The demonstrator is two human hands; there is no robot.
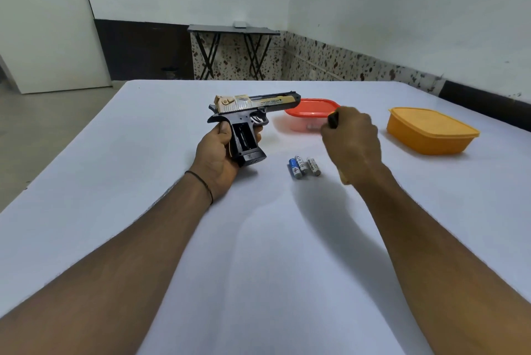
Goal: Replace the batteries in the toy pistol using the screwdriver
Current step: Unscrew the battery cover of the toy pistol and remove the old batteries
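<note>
My left hand (214,153) grips the handle of the black and gold toy pistol (250,113), barrel pointing right above the table. An open, dark compartment shows in the side of the handle. My right hand (352,143) is curled round a black-ended tool, apparently the screwdriver (333,119), with a yellowish end poking out below the wrist; its tip is hidden. Three small batteries (304,166) lie side by side on the white table (258,239), between my two hands and apart from both.
A red open container (310,108) with something small inside stands just behind my right hand, under the pistol's muzzle. A closed orange box (431,130) sits at the right. A folding side table (232,31) stands by the far wall.
</note>
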